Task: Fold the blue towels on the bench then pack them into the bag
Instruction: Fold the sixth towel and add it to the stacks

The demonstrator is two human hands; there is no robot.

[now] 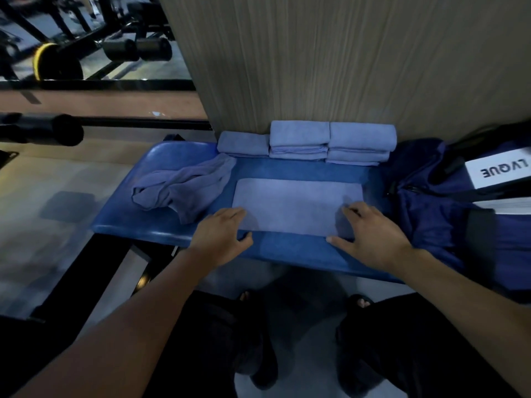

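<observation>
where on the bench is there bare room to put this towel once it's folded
Bare bench strip between the flat towel and folded stacks; another along the near edge. Crowded: crumpled towel left, bag right.

A single head-worn wide-angle camera looks forward and steeply down from close above the desk (161,225), which fills the middle of the view. Both forearms reach in from the near edge, the person's legs and feet show below, and a wood-grain wall (330,58) closes the far side.
</observation>
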